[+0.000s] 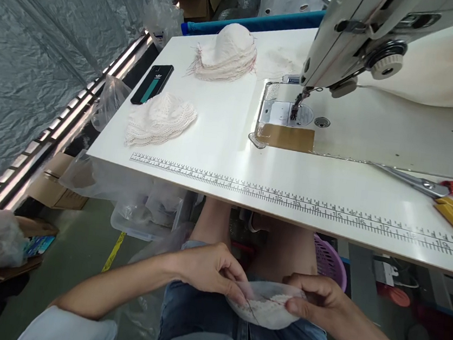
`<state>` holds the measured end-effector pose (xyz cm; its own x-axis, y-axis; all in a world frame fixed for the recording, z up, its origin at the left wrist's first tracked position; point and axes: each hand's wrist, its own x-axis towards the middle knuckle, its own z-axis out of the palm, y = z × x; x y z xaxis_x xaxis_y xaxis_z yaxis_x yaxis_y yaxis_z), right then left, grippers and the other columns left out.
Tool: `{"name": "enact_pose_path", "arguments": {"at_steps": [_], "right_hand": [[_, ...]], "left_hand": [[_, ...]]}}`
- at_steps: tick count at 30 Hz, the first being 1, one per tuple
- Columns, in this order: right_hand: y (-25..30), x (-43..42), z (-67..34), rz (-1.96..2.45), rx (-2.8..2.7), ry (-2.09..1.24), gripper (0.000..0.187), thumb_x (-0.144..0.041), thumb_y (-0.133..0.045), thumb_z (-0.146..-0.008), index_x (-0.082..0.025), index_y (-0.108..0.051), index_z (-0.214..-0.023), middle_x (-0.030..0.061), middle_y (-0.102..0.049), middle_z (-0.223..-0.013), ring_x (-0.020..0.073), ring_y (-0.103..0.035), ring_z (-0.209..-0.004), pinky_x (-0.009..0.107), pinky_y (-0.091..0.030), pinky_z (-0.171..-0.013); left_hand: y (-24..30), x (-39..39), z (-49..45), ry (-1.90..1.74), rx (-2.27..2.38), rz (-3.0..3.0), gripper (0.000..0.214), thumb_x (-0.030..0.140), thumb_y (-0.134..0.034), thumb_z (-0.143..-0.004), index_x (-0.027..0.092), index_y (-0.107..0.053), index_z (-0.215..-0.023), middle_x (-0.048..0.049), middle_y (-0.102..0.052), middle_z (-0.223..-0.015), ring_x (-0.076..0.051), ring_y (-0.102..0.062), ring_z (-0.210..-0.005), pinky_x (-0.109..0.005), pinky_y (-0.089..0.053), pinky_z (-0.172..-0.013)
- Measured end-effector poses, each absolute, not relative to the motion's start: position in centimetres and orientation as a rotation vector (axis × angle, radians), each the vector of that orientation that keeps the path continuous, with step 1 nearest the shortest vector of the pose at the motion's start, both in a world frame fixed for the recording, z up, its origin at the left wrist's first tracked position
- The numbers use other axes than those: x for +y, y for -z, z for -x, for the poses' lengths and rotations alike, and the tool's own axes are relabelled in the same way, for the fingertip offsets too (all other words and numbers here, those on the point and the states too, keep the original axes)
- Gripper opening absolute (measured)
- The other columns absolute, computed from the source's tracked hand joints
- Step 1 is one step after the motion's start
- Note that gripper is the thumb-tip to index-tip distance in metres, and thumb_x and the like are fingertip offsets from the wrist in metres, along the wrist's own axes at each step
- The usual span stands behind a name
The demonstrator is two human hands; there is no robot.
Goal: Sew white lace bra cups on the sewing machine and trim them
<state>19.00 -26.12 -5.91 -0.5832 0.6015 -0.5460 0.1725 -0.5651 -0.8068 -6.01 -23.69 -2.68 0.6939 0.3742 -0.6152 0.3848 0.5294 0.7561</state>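
Over my lap, below the table edge, both hands hold a small white lace piece with a sheer rounded edge (266, 305). My left hand (211, 269) pinches its left side with fingers closed. My right hand (313, 300) grips its right side, fingers curled. A thin thread runs across the piece between the hands. On the white sewing table (220, 153) lie two stacks of similar white lace pieces: a domed stack (227, 53) at the back and a flatter stack (158, 121) nearer the left edge.
The sewing machine (368, 39) stands at the right with its needle over the metal plate (284, 114). A black phone (152, 83) lies at the left. Red and yellow scissors (448, 198) rest at the right. A purple basket (328, 261), plastic bags and cardboard boxes sit below.
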Motion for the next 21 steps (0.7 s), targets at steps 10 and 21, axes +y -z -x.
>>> {"name": "enact_pose_path", "arguments": {"at_steps": [10,21], "right_hand": [[5.6,-25.7,-18.9,1.270,-1.287,-2.228,0.029,-0.047,-0.071,-0.071,-0.018,-0.071,-0.066,0.0015,-0.065,-0.064,0.0161,-0.056,-0.062,0.026,-0.044,-0.059],[5.1,-25.8,-18.4,1.333,-1.169,-2.227,0.032,-0.050,-0.074,-0.067,-0.019,-0.072,-0.065,0.0017,-0.065,-0.061,0.0165,-0.056,-0.061,0.027,-0.043,-0.060]], "left_hand": [[3.6,-24.0,6.3,-0.010,0.849,-0.932,0.054,0.057,-0.076,-0.055,0.016,-0.074,-0.090,-0.0022,-0.071,-0.078,-0.015,-0.065,-0.076,-0.023,-0.051,-0.075],[4.1,-23.9,6.3,-0.048,0.853,-0.851,0.056,0.060,-0.078,-0.048,0.017,-0.075,-0.083,0.0006,-0.069,-0.069,-0.012,-0.064,-0.068,-0.020,-0.050,-0.071]]}}
